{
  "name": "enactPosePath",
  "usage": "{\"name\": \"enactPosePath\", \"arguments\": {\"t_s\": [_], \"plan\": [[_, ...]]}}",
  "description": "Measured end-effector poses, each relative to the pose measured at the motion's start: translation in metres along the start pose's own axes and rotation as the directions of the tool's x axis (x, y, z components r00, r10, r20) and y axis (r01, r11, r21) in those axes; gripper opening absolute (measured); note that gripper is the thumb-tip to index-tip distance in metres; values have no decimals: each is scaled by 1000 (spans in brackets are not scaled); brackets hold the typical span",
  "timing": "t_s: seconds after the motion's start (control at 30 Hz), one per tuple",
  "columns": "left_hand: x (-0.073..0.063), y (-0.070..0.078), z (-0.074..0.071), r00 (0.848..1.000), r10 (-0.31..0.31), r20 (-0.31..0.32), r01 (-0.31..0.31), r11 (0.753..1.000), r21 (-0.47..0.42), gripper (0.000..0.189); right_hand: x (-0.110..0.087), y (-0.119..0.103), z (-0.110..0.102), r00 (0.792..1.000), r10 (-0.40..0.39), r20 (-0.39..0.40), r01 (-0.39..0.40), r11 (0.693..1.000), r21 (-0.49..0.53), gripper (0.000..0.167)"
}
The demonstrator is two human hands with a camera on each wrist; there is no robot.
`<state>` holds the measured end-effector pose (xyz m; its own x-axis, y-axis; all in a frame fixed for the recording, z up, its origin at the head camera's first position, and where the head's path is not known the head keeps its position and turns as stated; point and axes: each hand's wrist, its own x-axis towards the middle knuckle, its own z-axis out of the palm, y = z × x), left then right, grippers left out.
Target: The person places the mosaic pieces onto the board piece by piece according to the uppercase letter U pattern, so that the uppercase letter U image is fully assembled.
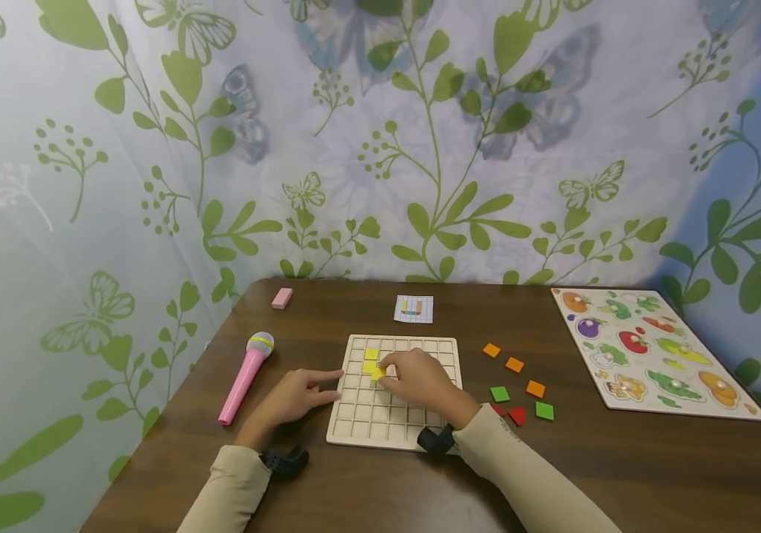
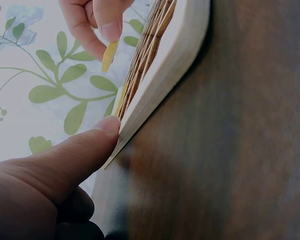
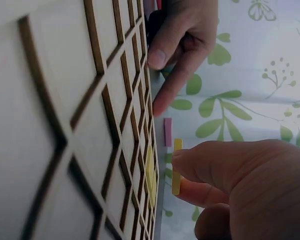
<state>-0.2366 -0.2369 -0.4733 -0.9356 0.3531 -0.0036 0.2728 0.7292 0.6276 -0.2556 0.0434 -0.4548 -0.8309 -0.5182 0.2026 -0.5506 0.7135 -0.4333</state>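
Observation:
A wooden board with a square grid (image 1: 380, 424) lies on the table. Two yellow square tiles (image 1: 371, 354) sit in its upper left cells. Between thumb and fingertips, my right hand (image 1: 420, 379) pinches another yellow tile (image 3: 177, 172); in the right wrist view it is held above the grid, tilted on edge. My left hand (image 1: 295, 398) touches the board's left edge with an extended thumb and index finger. The left thumb (image 2: 72, 162) shows at that edge in the left wrist view, its other fingers partly hidden.
Orange tiles (image 1: 514, 365), green tiles (image 1: 544, 411) and red pieces (image 1: 517, 416) lie right of the board. Behind it is a pattern card (image 1: 414, 309). A pink microphone (image 1: 242, 385) and a pink block (image 1: 283, 298) are at left, a vegetable puzzle (image 1: 674, 396) at far right.

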Motion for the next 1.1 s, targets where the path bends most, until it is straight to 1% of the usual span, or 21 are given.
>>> {"name": "enactPosePath", "arguments": {"t_s": [0.23, 0.43, 0.7, 0.9, 1.1], "plan": [[1, -2, 0, 1000, 30, -6, -30, 1000, -7, 46, 4, -11, 9, 1000, 3, -9, -3, 1000, -27, 24], [0, -2, 0, 1000, 25, -9, -25, 1000, -6, 45, 7, -15, 14, 1000, -10, -21, 10, 1000, -21, 24], [0, -1, 0, 1000, 20, -11, -20, 1000, 7, 45, 11, -17, 21, 1000, -28, -15, 26, 998, -65, 25], [-1, 0, -1, 1000, 21, -12, -21, 1000, 6, 46, 11, -17, 21, 1000, -27, -10, 26, 996, -84, 26], [-1, 1, -2, 1000, 24, -2, -24, 1000, 6, 46, 11, -16, 22, 1000, -26, -16, 25, 997, -78, 24]]}}
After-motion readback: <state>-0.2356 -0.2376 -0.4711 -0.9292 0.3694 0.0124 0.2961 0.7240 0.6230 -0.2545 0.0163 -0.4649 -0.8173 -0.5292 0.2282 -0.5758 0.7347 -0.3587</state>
